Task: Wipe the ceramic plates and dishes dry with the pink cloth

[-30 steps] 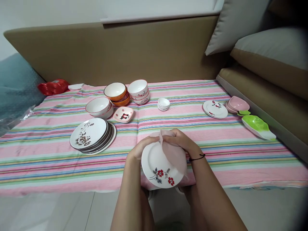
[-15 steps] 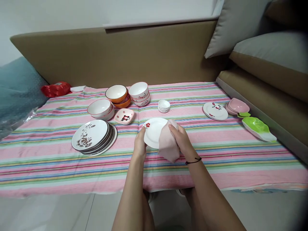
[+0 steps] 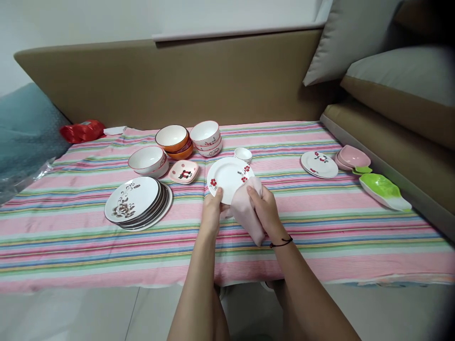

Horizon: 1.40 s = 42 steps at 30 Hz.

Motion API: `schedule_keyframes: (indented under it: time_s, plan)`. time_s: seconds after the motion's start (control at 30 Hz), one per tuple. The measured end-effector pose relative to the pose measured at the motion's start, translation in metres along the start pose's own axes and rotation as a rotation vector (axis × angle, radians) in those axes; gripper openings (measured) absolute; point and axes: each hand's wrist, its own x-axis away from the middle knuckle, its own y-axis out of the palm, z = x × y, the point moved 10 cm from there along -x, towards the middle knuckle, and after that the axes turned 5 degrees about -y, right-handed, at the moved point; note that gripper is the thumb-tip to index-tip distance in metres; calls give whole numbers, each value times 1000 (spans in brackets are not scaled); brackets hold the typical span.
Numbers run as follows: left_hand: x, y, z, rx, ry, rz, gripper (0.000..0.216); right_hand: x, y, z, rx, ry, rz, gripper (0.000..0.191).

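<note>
A white plate (image 3: 227, 175) with red flowers on its rim is held up over the striped cloth, tilted toward me. My left hand (image 3: 212, 210) grips its lower left edge, thumb on top. On the lower right, my right hand (image 3: 265, 208) is closed on a pale pink cloth (image 3: 245, 210) folded over the plate's edge; the fingers under it are hidden. Just behind the plate stand small white bowls (image 3: 243, 154), partly covered by it. To the left lies a square pink dish (image 3: 183, 171) with a cartoon figure.
Stacked brown-flowered plates (image 3: 133, 199) stand at left, with white bowls (image 3: 147, 160), orange bowls (image 3: 172, 137) and more white bowls (image 3: 206, 135) behind. At right are flowered plates (image 3: 319, 164), pink bowls (image 3: 353, 156) and a green leaf-shaped dish (image 3: 382, 187). Cushions (image 3: 405, 80) rise at far right.
The plate has risen, moved slightly away from me and turned, so more red flowers show on its right side. The pink cloth has shifted along its lower edge with my right hand.
</note>
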Motion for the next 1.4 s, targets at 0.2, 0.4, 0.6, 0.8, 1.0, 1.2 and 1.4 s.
schedule_keyframes:
  time_s: [0.2,0.4,0.6,0.8,1.0,1.2,1.4]
  plan:
    - [3,-13,-6,-44,-72,150,38,-6,-21,-1,39,10,77,36]
    - [-1,-12,-3,-28,-61,27,34,-8,-20,6,-19,114,-68,35]
    - [11,4,-18,-117,-266,-254,29,2,-4,12,-38,264,-313,36]
    - [31,20,-32,-128,-475,-402,41,16,10,6,-23,294,-464,36]
    - [38,19,-53,-100,-633,-400,52,32,40,-3,42,213,-700,36]
    - [26,22,-43,-6,-567,-360,54,15,25,-4,33,155,-545,37]
    - [3,13,-11,30,-183,-150,49,-12,-37,9,14,45,197,36]
